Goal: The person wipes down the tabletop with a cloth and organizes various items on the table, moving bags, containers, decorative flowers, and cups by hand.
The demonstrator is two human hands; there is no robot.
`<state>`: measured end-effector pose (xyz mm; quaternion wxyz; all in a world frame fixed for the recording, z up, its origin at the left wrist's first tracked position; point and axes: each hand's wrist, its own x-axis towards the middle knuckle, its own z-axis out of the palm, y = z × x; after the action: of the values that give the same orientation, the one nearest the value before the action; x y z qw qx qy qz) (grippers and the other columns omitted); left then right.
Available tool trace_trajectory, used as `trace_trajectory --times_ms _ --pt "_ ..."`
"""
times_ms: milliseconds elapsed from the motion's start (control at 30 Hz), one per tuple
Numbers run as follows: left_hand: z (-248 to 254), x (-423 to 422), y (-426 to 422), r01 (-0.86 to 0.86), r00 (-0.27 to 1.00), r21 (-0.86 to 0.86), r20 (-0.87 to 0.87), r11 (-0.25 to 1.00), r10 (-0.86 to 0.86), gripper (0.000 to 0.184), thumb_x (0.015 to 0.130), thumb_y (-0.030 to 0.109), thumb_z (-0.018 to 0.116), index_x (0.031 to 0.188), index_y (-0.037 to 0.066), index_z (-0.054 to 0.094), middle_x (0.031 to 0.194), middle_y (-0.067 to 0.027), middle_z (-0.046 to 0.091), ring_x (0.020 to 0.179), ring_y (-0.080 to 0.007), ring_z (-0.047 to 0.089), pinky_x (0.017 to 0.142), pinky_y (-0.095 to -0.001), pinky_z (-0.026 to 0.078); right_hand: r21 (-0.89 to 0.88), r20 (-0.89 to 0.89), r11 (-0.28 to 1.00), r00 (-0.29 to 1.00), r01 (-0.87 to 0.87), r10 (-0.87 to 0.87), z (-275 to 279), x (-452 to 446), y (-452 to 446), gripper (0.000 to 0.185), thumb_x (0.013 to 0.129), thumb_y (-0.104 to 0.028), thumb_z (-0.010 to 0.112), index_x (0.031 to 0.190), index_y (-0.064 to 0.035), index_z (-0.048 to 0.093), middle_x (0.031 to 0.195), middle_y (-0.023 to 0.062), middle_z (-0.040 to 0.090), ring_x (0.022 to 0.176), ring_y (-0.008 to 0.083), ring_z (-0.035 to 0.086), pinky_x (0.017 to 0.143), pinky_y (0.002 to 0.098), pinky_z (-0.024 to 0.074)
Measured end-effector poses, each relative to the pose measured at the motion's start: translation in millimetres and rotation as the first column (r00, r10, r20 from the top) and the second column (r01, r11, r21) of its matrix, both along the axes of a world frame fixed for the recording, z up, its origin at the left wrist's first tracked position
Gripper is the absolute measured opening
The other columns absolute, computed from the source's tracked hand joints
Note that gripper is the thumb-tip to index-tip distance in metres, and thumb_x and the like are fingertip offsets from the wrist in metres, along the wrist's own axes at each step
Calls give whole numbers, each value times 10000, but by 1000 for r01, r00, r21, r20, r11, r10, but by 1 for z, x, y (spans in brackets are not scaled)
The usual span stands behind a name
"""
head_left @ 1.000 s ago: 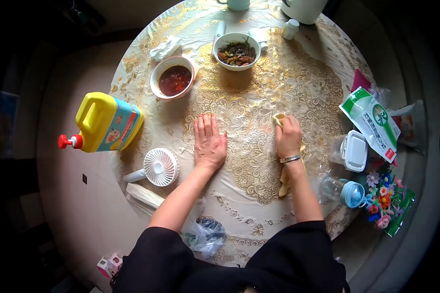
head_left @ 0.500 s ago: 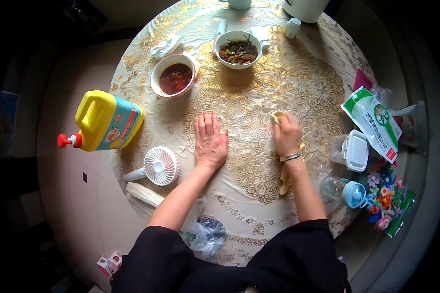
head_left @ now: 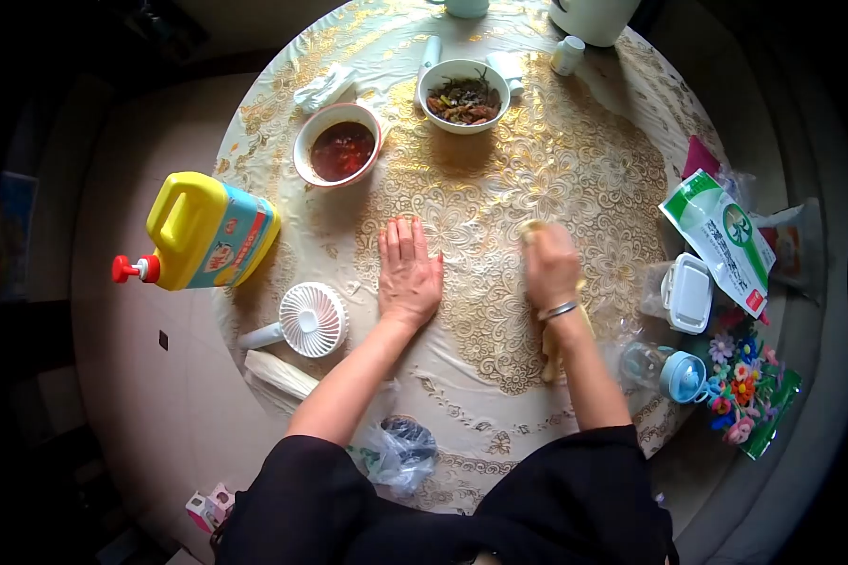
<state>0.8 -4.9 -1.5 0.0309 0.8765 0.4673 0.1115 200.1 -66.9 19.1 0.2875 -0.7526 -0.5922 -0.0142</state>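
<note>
My left hand lies flat on the patterned tablecloth, fingers stretched forward and holding nothing. To its right, my right hand is closed around a pale yellow cloth and rests against the table. One bit of the cloth pokes out past the fingers, and more of it trails under the wrist. Motion blurs the right fingers slightly. Beyond my left hand stands a bowl of dark red soup. A white bowl with dark vegetables sits farther back.
Left of my hands are a yellow jug with a red pump and a white hand fan. A clear plastic bag lies near my body. Along the right edge are a white-lidded box, a blue-capped bottle, a green-white packet and colourful flowers.
My right hand has shifted very slightly on the table with the cloth in it and is now blurred. My left hand stays flat in the same place.
</note>
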Motion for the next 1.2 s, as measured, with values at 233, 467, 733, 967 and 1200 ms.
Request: trace_trajectory --times_ms 233,467,733,967,1200 --pt "-2 3 0 -4 1000 8 -2 1000 4 629 851 323 427 1298 -97 284 1318 -259 275 1265 -375 232 1079 -464 137 -46 -15 997 998 -59 58 -5 -2 -7 30 731 -11 564 731 0 536 773 111 527 759 240 529 672 354 463" --pt "-2 2 -1 -9 1000 6 -5 1000 9 629 853 321 419 1303 -95 277 1321 -252 277 1267 -373 231 1081 -458 136 -82 -137 987 982 -139 127 3 -9 -13 61 706 0 573 758 -6 540 802 126 531 792 275 535 699 354 452" --pt "-2 4 -2 -3 999 10 47 1000 3 600 845 282 435 1298 -84 289 1312 -244 279 1246 -381 244 1063 -478 165 -141 -79 980 988 -141 131 6 -4 -9 34 757 -41 563 730 -21 559 791 98 555 773 201 539 689 311 468" --pt "-3 2 -1 -7 1000 12 -15 1000 7 632 852 320 422 1306 -93 273 1330 -252 271 1271 -372 227 1081 -457 134 -6 -27 982 982 -187 187 7 -19 -6 37 760 -25 518 744 -3 543 747 105 524 721 205 517 631 331 455" --pt "-2 1 -1 -3 1000 2 7 1000 3 630 857 322 413 1304 -99 270 1322 -255 276 1267 -376 229 1079 -463 137 -34 42 995 995 -93 94 0 -24 -1 51 766 -44 535 753 -3 561 807 124 554 733 218 531 640 332 459"
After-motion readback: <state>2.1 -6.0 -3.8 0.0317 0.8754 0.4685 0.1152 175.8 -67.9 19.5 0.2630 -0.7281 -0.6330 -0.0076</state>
